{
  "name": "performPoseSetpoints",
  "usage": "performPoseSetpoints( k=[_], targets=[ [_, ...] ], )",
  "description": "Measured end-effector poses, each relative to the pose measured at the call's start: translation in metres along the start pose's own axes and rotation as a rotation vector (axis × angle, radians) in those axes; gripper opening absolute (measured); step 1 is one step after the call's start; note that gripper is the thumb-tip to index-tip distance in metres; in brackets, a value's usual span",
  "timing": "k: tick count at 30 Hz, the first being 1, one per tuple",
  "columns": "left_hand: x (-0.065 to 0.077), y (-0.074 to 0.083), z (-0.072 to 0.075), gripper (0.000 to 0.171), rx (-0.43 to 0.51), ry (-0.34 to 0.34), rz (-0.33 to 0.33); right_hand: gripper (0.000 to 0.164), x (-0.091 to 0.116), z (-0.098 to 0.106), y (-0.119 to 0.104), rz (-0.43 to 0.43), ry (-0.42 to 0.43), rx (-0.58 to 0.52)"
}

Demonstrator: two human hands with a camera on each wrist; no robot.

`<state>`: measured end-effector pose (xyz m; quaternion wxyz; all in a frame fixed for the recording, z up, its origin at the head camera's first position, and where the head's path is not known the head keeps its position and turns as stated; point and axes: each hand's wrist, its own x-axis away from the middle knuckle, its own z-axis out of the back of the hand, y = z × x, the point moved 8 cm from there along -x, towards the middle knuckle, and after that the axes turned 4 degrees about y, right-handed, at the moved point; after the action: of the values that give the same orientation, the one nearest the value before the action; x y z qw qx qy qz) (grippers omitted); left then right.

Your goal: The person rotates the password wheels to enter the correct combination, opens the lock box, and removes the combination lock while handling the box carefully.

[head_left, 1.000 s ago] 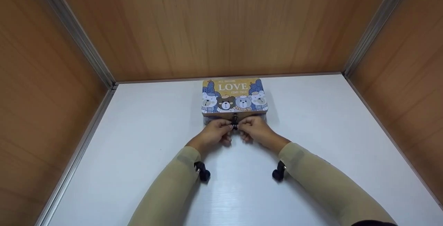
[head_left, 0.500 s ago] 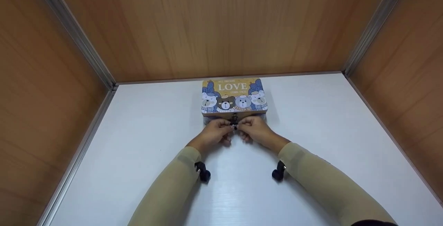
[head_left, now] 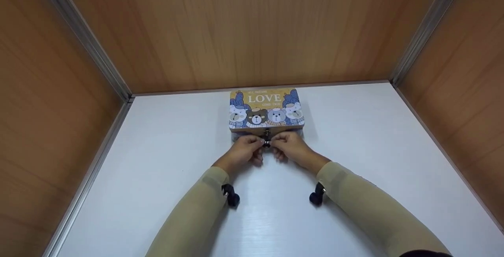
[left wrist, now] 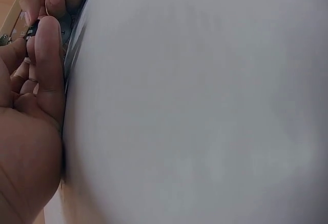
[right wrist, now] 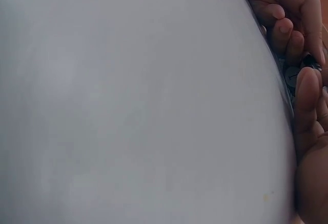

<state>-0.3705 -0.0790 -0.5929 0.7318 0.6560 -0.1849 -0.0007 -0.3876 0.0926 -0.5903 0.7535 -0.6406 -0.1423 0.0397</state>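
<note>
A tin-like box [head_left: 266, 109] with bears and the word LOVE on its lid stands shut near the back of the table. At the middle of its front, a small black padlock [head_left: 267, 143] with ridged dials hangs from the metal clasp [head_left: 267, 132]. My left hand [head_left: 242, 149] pinches the padlock from the left between thumb and fingers. From the other side, my right hand [head_left: 292, 146] pinches it too. In the left wrist view the padlock [left wrist: 32, 31] shows between the fingertips of both hands. The right wrist view shows it mostly covered by fingers.
The white table [head_left: 177, 150] surrounds the box and both arms. A wooden panel [head_left: 252, 28] rises close behind the box, with further panels at left and right. Black wrist cameras [head_left: 231, 196] hang from the sleeves, close over the table.
The left thumb has drawn slightly left on the padlock, so more of its shiny face shows. The box has stayed put, and the right hand has hardly moved.
</note>
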Motion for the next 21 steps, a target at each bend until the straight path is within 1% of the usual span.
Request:
performPoseSetpoints(
  k=[8, 14, 21],
  targets=[
    [-0.0015, -0.0015, -0.0009, 0.021, -0.002, -0.01, -0.018, 0.019, -0.003, -0.0031, -0.0004, -0.072, -0.035, 0.017],
    [-0.003, -0.0045, -0.001, 0.018, -0.031, -0.006, -0.029, 0.017, -0.0064, -0.0043, 0.0018, -0.089, -0.049, 0.056],
    [-0.0029, -0.0045, -0.0017, 0.022, -0.023, -0.004, -0.04, 0.014, -0.0066, -0.0057, 0.0024, -0.096, -0.044, 0.082]
  ],
)
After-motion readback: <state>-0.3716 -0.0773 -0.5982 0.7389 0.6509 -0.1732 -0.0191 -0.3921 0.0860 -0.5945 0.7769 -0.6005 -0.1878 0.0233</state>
